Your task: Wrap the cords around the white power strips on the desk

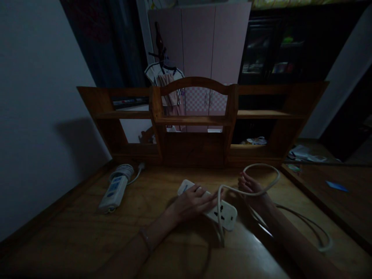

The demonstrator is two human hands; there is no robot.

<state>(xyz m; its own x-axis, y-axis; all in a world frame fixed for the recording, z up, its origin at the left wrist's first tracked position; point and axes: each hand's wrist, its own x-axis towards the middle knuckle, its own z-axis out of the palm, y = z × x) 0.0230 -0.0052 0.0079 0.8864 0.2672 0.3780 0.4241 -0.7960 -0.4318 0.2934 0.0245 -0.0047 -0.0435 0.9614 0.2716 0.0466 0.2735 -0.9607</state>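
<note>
A white power strip (228, 214) with dark socket holes lies slantwise at the middle of the wooden desk. My left hand (192, 202) is laid over it, gripping it across the top, with the fingertips reaching the white cord (220, 217). That cord rises from the strip's near side and runs right. My right hand (252, 186) has its fingers curled round the cord, which loops up above the wrist. More of the cord trails on the desk beside my right forearm. Exactly where the fingers pinch it is partly hidden.
A second power strip (114, 192) with a coiled cord (123, 169) and plug (141, 166) lies at the left. Behind stands a wooden shelf unit (192, 121). A wall borders the left side; a lower brown surface with a blue item (336, 186) is at the right.
</note>
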